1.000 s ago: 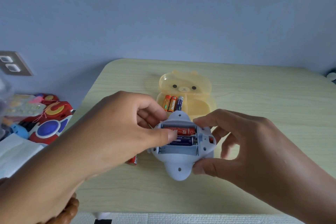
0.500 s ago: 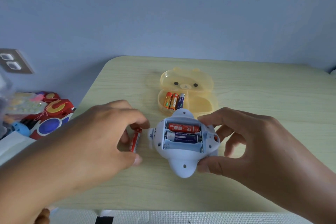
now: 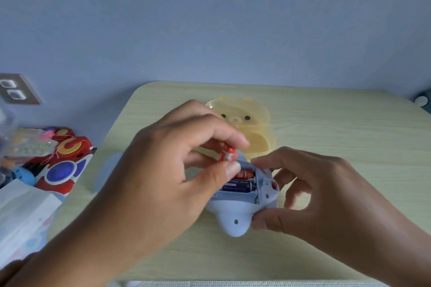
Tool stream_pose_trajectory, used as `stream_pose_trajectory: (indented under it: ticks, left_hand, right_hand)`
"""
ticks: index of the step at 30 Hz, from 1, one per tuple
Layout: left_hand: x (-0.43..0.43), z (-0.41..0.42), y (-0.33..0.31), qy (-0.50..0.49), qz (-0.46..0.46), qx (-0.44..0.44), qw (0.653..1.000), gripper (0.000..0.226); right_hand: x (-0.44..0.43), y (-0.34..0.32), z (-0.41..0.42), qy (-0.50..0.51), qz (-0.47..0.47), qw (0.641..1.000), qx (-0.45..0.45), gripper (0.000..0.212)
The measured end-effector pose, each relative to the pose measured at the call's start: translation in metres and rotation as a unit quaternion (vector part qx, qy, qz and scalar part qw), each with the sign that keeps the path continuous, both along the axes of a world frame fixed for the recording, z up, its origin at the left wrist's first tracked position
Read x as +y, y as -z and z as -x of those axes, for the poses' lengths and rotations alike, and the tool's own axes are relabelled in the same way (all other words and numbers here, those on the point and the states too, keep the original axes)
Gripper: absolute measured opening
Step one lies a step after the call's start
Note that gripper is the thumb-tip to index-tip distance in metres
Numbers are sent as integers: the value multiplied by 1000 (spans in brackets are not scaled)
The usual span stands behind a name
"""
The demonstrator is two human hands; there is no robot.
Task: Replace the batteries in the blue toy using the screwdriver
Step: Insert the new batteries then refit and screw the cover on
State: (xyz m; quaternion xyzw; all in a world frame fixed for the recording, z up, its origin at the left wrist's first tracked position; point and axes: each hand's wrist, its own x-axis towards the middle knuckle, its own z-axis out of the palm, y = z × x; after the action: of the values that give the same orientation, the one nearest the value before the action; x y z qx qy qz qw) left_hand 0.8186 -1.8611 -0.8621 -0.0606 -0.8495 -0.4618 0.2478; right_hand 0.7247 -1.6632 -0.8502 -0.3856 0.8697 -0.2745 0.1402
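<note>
The blue toy (image 3: 235, 216) lies upside down on the table, its battery bay open. A red battery (image 3: 245, 174) and a dark blue battery (image 3: 240, 186) sit inside the bay. My left hand (image 3: 177, 170) pinches a red-and-white battery (image 3: 226, 154) between thumb and fingers, just above the bay's far left edge. From the right, my right hand (image 3: 303, 191) grips the toy's side with thumb below and fingers above. No screwdriver is in view.
A yellow bear-shaped case (image 3: 254, 123) stands open just behind the toy; my left hand hides its left half. Off the table's left edge are red and blue toys (image 3: 61, 165) and white paper (image 3: 21, 212). A wall socket (image 3: 16, 88) is at the far left.
My left hand went left to the table, picked up the red-and-white battery lying beside the toy, and carried it back above the battery bay. The right hand kept its hold.
</note>
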Motion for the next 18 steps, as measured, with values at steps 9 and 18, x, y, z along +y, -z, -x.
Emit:
stream_pose_trajectory:
  ticks: [9,18]
  left_hand:
    - [11,-1,2,-11,124,-9,992,15]
    - [13,-1,1,11,172,-36,984,14]
  right_hand:
    - [0,2,1,-7,14,1000,1,56]
    - [1,2,2,-18,42,999,-2,53]
